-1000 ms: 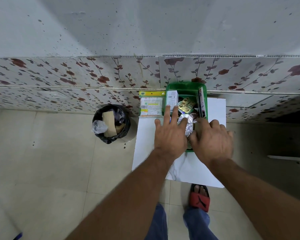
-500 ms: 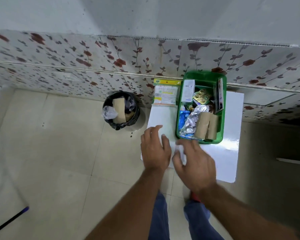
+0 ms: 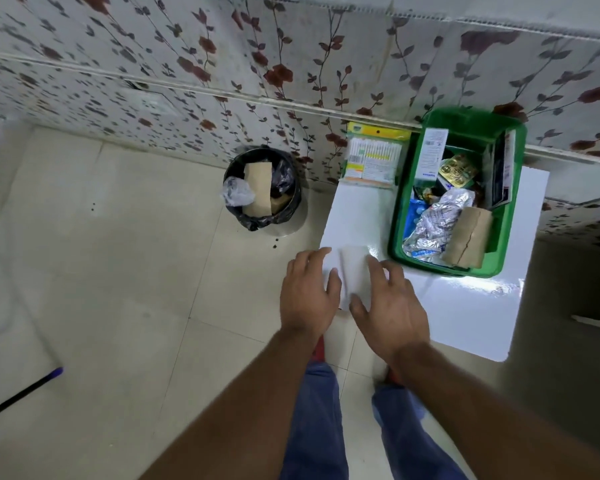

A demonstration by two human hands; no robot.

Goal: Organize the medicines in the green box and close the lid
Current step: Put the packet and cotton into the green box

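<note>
At the lower centre of the frame, both hands sit over the near-left corner of the white table [image 3: 465, 306]. Left hand [image 3: 307, 292] lies flat, fingers spread, palm down at the table edge. Right hand [image 3: 390, 308] also spread, fingers loosely curved. Between them lies a pale, translucent flat piece [image 3: 355, 275], probably the lid; blurred, so not certain. Whether either hand has actually closed on it cannot be told; fingertips appear to touch its sides.

Green box [image 3: 506, 216] stands at the right of the frame, upper half, on the far part of the table by the floral wall, uncovered. Contents: white carton [image 3: 432, 154] upright at left wall, gold blister pack [image 3: 458, 169], crumpled foil strips [image 3: 437, 220], brown paper rolls [image 3: 470, 235] at near end, dark carton [image 3: 503, 174] at right wall. Pack of cotton swabs [image 3: 373, 155] leans just beside the box, outside it. Lined bin [image 3: 262, 188] on the floor, left of the table.

Judgement: step in hand is picking up the lid. Grip opposite edges with both hands, keep it level. Foil and rolls look proud of the rim; press them down first or the lid may not seat
</note>
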